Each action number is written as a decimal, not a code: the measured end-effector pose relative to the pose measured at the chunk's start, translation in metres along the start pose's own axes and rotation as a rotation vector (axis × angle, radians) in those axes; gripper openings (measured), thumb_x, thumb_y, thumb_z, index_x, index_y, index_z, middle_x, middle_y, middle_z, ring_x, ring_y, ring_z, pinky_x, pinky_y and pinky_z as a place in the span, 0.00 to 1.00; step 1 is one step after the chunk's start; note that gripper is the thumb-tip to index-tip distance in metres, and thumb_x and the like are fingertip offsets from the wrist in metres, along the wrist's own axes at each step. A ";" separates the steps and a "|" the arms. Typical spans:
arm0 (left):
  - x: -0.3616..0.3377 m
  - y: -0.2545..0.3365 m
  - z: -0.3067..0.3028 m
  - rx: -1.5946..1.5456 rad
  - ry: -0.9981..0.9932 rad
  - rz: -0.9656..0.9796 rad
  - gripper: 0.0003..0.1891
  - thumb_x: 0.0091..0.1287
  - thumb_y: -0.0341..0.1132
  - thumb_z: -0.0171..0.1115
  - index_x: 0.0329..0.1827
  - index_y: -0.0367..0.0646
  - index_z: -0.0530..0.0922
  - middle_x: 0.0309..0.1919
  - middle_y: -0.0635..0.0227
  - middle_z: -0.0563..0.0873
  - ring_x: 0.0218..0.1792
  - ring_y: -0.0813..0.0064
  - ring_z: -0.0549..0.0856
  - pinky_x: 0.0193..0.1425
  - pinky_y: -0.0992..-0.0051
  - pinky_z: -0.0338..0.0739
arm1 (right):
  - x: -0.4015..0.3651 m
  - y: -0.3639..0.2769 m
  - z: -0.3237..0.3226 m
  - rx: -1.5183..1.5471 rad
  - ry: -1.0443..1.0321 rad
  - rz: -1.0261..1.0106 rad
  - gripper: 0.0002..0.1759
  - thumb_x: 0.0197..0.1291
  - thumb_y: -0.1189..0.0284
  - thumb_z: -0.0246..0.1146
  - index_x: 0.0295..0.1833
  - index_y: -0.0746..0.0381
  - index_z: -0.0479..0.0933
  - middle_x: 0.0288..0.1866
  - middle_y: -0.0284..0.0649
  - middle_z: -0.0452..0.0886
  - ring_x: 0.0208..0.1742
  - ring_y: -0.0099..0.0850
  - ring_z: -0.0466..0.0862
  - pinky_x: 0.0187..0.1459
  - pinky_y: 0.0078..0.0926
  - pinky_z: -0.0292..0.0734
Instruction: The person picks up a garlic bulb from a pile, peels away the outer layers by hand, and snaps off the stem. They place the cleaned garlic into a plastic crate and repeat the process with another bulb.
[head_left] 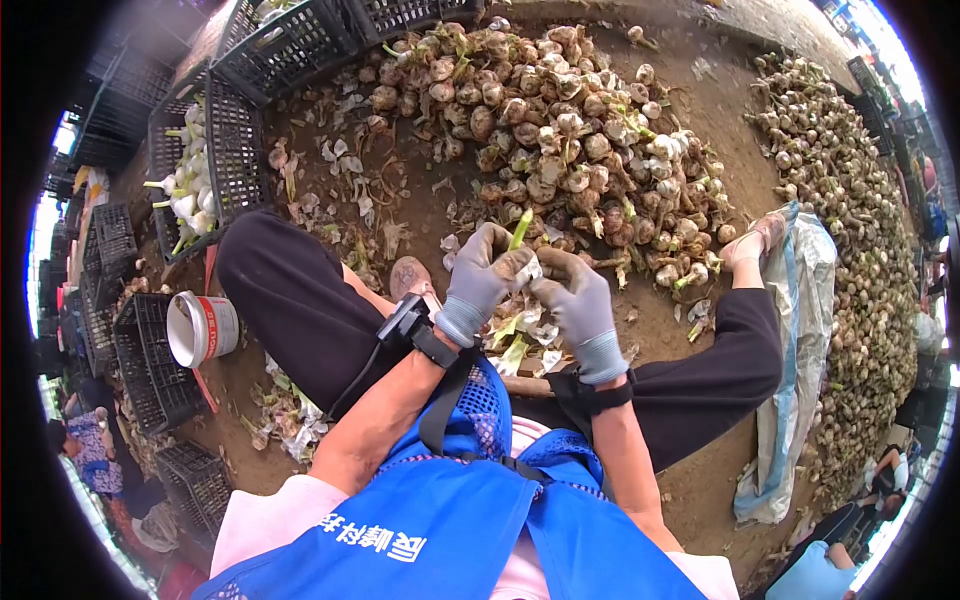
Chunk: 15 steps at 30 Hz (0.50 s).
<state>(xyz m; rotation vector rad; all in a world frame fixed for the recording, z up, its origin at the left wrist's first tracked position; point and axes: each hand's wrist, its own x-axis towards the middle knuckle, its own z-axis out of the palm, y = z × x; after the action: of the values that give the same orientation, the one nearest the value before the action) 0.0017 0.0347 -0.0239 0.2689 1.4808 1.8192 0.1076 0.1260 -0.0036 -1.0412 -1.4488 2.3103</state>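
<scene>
My left hand (483, 278), in a grey glove, is closed around a garlic bulb (527, 272). The bulb's green stem (520, 230) sticks up between thumb and fingers, and much of its white body is hidden by the gloves. My right hand (580, 303), gloved too, pinches at the bulb's other side with curled fingers. Loose garlic skins (525, 335) lie on the ground below both hands. Just beyond them rises a heap of unpeeled, soil-stained garlic (570, 130).
A black crate (235, 150) at the left stands beside another holding white garlic (190, 185). Near my left knee is a white bucket (222, 328). A plastic sack (800, 300) lies at the right, before a larger garlic pile (860, 330). Other people sit at both edges.
</scene>
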 end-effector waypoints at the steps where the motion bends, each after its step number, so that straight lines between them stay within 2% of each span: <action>1: -0.001 -0.001 0.000 0.169 -0.040 0.095 0.06 0.63 0.29 0.59 0.33 0.39 0.71 0.28 0.74 0.76 0.28 0.89 0.73 0.31 0.85 0.70 | 0.003 0.010 0.003 -0.263 0.076 -0.196 0.15 0.52 0.80 0.59 0.48 0.70 0.74 0.38 0.43 0.81 0.38 0.28 0.82 0.40 0.22 0.79; 2: -0.001 -0.003 0.000 0.338 -0.081 0.191 0.07 0.64 0.30 0.59 0.32 0.38 0.71 0.27 0.74 0.76 0.26 0.89 0.72 0.30 0.85 0.70 | 0.005 0.017 0.005 -0.528 0.153 -0.390 0.15 0.50 0.81 0.60 0.46 0.70 0.74 0.37 0.43 0.81 0.38 0.27 0.82 0.40 0.21 0.78; 3: -0.001 -0.004 0.002 0.344 -0.103 0.310 0.07 0.64 0.31 0.60 0.32 0.38 0.72 0.27 0.74 0.76 0.25 0.87 0.72 0.29 0.84 0.69 | 0.007 0.016 0.007 -0.456 0.159 -0.376 0.14 0.46 0.82 0.59 0.43 0.70 0.75 0.33 0.43 0.81 0.32 0.25 0.81 0.34 0.20 0.78; 4: -0.003 -0.003 0.003 0.345 -0.104 0.311 0.07 0.64 0.31 0.60 0.32 0.38 0.72 0.27 0.74 0.76 0.25 0.87 0.72 0.29 0.84 0.69 | 0.009 0.015 0.006 -0.456 0.160 -0.377 0.14 0.46 0.82 0.59 0.43 0.70 0.75 0.33 0.43 0.81 0.32 0.25 0.81 0.34 0.20 0.78; 6: -0.008 0.000 0.003 -0.018 -0.036 0.076 0.06 0.64 0.31 0.59 0.34 0.39 0.73 0.29 0.70 0.78 0.28 0.85 0.75 0.33 0.83 0.72 | 0.015 0.021 0.001 -0.016 0.153 0.046 0.12 0.44 0.86 0.54 0.37 0.68 0.75 0.28 0.39 0.80 0.24 0.25 0.80 0.27 0.21 0.78; 7: -0.007 -0.001 0.004 -0.176 -0.051 0.119 0.05 0.65 0.30 0.56 0.36 0.37 0.74 0.32 0.65 0.81 0.32 0.81 0.79 0.37 0.82 0.74 | 0.020 0.032 0.001 -0.046 0.167 0.062 0.10 0.43 0.86 0.54 0.34 0.67 0.75 0.25 0.39 0.79 0.19 0.27 0.78 0.21 0.23 0.75; 8: -0.004 -0.001 0.003 -0.178 -0.054 0.127 0.05 0.65 0.30 0.56 0.36 0.37 0.74 0.32 0.65 0.81 0.32 0.81 0.79 0.37 0.82 0.74 | 0.020 0.038 -0.005 -0.079 0.169 0.238 0.09 0.43 0.86 0.54 0.33 0.67 0.75 0.24 0.37 0.78 0.19 0.26 0.78 0.20 0.22 0.74; 10: 0.003 -0.002 -0.006 -0.422 -0.048 0.006 0.07 0.65 0.30 0.54 0.38 0.34 0.73 0.35 0.61 0.81 0.35 0.73 0.80 0.43 0.74 0.77 | 0.038 0.083 -0.031 -0.207 0.016 0.281 0.10 0.44 0.84 0.56 0.34 0.66 0.76 0.23 0.37 0.78 0.20 0.25 0.77 0.20 0.20 0.72; 11: 0.008 -0.006 -0.014 -0.473 -0.058 -0.020 0.08 0.66 0.31 0.53 0.39 0.33 0.73 0.38 0.56 0.81 0.38 0.68 0.81 0.46 0.71 0.78 | 0.043 0.091 -0.038 -0.439 -0.080 0.258 0.11 0.46 0.81 0.57 0.38 0.66 0.77 0.23 0.36 0.79 0.22 0.23 0.78 0.23 0.20 0.74; 12: 0.007 -0.003 -0.015 -0.549 -0.065 -0.025 0.09 0.67 0.33 0.52 0.40 0.33 0.73 0.43 0.52 0.80 0.44 0.63 0.81 0.49 0.68 0.78 | 0.033 0.062 -0.033 -0.785 -0.139 0.210 0.13 0.48 0.78 0.57 0.42 0.64 0.77 0.28 0.39 0.81 0.30 0.31 0.81 0.34 0.26 0.77; 14: 0.007 -0.005 -0.017 -0.654 -0.088 -0.062 0.12 0.68 0.36 0.49 0.40 0.33 0.74 0.47 0.49 0.79 0.47 0.60 0.80 0.50 0.65 0.78 | 0.025 0.043 -0.028 -1.431 -0.075 0.028 0.18 0.49 0.77 0.56 0.49 0.60 0.76 0.41 0.42 0.81 0.42 0.41 0.80 0.47 0.32 0.74; 15: 0.007 -0.006 -0.018 -0.657 -0.082 -0.057 0.12 0.68 0.36 0.49 0.40 0.33 0.74 0.47 0.49 0.79 0.47 0.60 0.80 0.50 0.65 0.78 | 0.020 0.032 -0.027 -1.380 -0.009 -0.122 0.21 0.48 0.76 0.56 0.53 0.58 0.74 0.47 0.44 0.79 0.48 0.44 0.77 0.51 0.34 0.72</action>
<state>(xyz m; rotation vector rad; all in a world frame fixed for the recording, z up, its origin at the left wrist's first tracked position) -0.0114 0.0265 -0.0369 -0.0260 0.7617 2.1032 0.1163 0.1394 -0.0473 -1.0477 -3.0201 0.9614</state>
